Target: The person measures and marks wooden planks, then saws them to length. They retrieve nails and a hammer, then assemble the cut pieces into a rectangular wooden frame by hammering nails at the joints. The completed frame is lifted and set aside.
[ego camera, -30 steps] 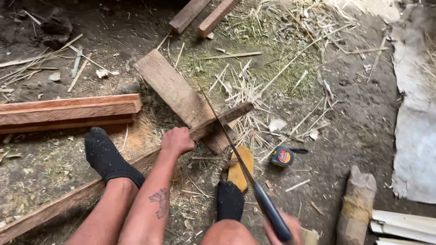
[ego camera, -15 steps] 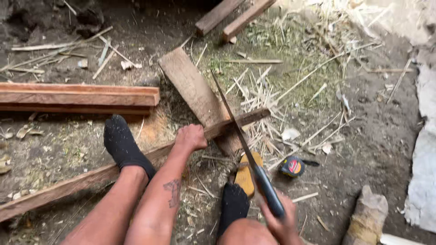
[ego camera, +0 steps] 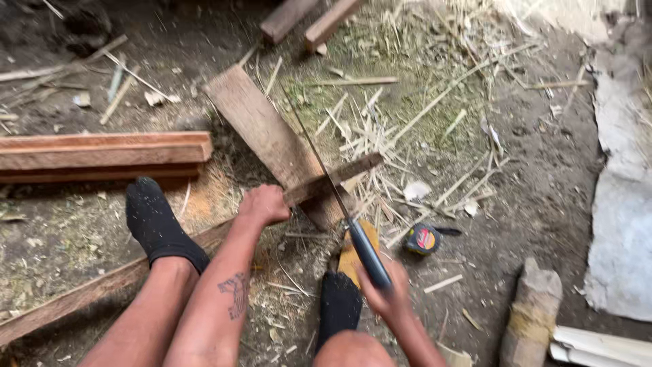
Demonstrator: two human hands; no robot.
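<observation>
My left hand presses down on a long narrow wooden batten that lies across a wide plank on the dirt floor. My right hand grips the dark handle of a hand saw, whose thin blade angles up and away and crosses the batten near its far end. Both my feet wear black socks: the left foot rests beside the batten, and the right foot stands on a yellow sandal near the saw handle.
A tape measure lies on the ground right of the saw. Stacked reddish boards sit at the left, two short wood pieces at the top. Straw and splinters litter the floor. A log stub and grey sheet lie at the right.
The saw has shifted along the cut, my right hand now lower and nearer my knee. My left hand stays pressed on the batten. The camera view has drifted, so everything sits further right.
</observation>
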